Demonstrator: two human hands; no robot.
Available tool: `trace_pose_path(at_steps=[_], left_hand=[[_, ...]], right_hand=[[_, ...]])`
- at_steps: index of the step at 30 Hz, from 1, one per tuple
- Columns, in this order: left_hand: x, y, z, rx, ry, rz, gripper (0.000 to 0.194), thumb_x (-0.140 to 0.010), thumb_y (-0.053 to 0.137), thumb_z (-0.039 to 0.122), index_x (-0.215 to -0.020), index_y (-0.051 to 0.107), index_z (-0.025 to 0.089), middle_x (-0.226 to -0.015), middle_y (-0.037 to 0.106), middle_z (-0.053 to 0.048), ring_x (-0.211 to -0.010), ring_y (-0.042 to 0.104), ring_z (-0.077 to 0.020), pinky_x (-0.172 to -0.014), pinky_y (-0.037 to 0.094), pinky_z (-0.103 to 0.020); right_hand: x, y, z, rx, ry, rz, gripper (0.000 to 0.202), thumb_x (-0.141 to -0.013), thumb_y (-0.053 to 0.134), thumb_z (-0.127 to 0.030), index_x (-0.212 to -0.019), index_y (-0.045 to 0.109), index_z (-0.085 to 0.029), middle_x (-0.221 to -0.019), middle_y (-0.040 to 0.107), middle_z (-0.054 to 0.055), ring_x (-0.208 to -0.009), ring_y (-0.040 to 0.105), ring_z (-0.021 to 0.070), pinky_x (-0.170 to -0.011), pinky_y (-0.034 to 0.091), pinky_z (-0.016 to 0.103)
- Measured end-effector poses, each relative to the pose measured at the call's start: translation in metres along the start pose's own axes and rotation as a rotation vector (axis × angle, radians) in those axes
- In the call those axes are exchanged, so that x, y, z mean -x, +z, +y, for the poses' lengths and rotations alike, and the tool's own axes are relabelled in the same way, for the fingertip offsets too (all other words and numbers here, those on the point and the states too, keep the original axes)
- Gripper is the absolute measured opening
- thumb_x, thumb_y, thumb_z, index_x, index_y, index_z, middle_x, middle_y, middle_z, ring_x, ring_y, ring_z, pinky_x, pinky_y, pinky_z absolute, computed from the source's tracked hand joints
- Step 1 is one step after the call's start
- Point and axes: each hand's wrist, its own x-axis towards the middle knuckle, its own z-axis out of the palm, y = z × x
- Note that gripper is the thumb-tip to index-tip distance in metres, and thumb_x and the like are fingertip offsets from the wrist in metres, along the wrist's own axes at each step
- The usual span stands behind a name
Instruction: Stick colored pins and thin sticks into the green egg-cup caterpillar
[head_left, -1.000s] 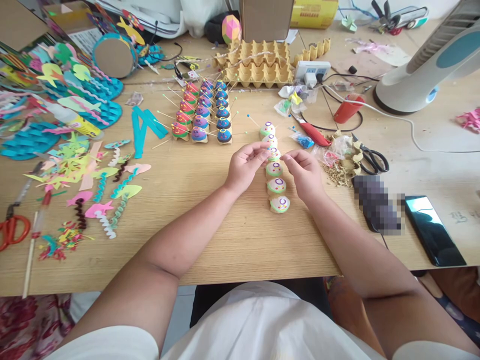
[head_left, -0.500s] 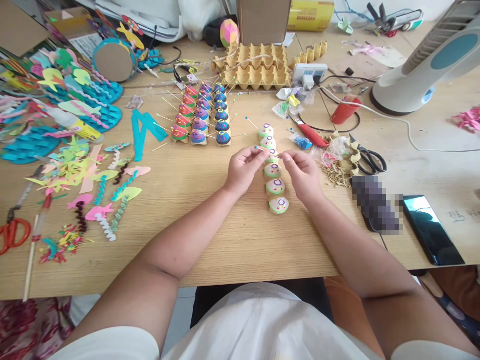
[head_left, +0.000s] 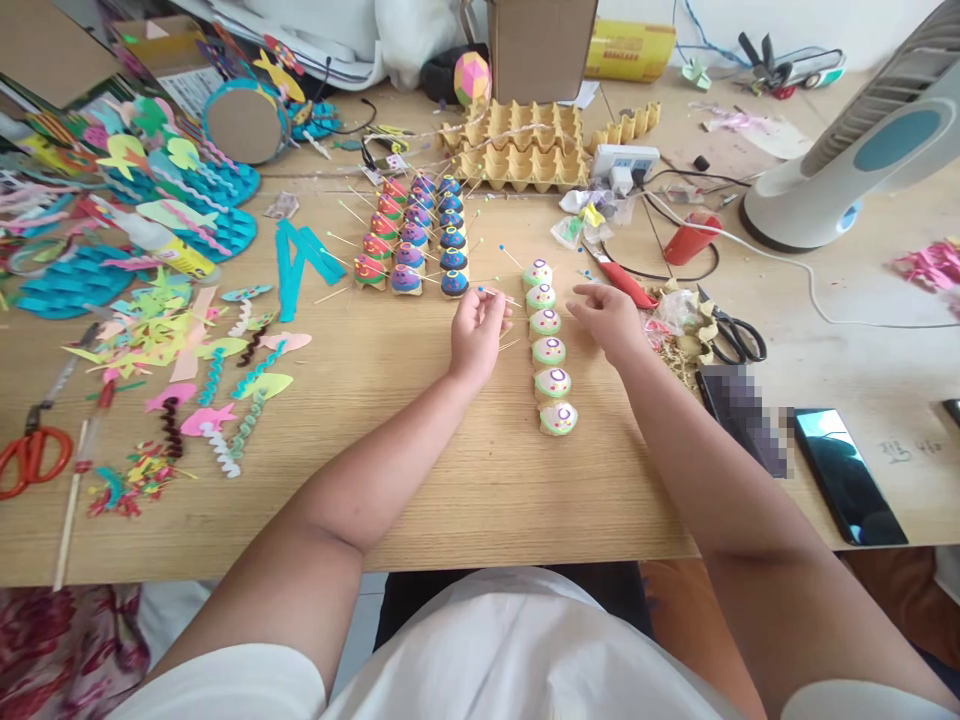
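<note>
My left hand (head_left: 478,335) is closed in a pinch on a thin blue-tipped stick (head_left: 513,303), left of a row of white egg-carton cups. More thin sticks (head_left: 510,344) show beside its fingers; I cannot tell whether they are held or lying on the table. My right hand (head_left: 609,318) is open on the other side of the row, thumb and forefinger apart, with nothing visible between them. The white cups (head_left: 549,350) carry green rims, purple rings and coloured dots. A blue-tipped stick (head_left: 512,257) juts from the farthest cup.
Rows of red, purple and blue cups (head_left: 409,250) with sticks stand behind to the left. Paper cutouts (head_left: 217,400) and orange scissors (head_left: 34,455) lie at left. Black scissors (head_left: 739,330), a red cup (head_left: 691,238), a phone (head_left: 847,475) and a white fan (head_left: 847,180) are at right.
My hands have parted from above the cup row. The left moved left with the blue-tipped stick; the right shifted slightly right and opened. The camera view has shifted slightly.
</note>
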Motion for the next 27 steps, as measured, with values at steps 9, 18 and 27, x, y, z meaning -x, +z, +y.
trace_pose_path(at_steps=[9, 18, 27], left_hand=[[-0.001, -0.002, 0.013, -0.048, -0.046, 0.07, 0.022, -0.091, 0.075, 0.033, -0.087, 0.057, 0.021, -0.086, 0.071, 0.001, -0.075, 0.067, -0.0073, -0.065, 0.054, -0.015], [-0.027, 0.015, 0.0, -0.16, -0.021, 0.019, 0.016, -0.094, 0.071, 0.023, -0.084, 0.059, 0.02, -0.081, 0.073, 0.002, -0.07, 0.068, -0.0068, -0.067, 0.054, -0.017], [-0.035, 0.015, -0.018, -0.201, 0.038, -0.016, 0.015, -0.093, 0.074, 0.027, -0.085, 0.062, 0.02, -0.085, 0.076, 0.001, -0.069, 0.07, -0.0078, -0.066, 0.058, -0.018]], right_hand=[[-0.03, -0.006, -0.002, 0.073, -0.071, -0.281, 0.038, -0.076, 0.081, -0.031, -0.11, 0.077, -0.013, -0.061, 0.041, -0.009, -0.059, 0.039, 0.0098, -0.061, 0.029, 0.029], [-0.03, -0.003, 0.008, 0.06, -0.254, -0.265, 0.033, -0.077, 0.083, -0.031, -0.106, 0.077, -0.018, -0.066, 0.049, -0.005, -0.064, 0.041, 0.012, -0.065, 0.034, 0.029], [-0.037, 0.0, 0.009, 0.073, -0.24, -0.297, 0.031, -0.076, 0.087, -0.036, -0.1, 0.079, -0.018, -0.061, 0.049, -0.005, -0.061, 0.04, 0.0115, -0.061, 0.031, 0.029]])
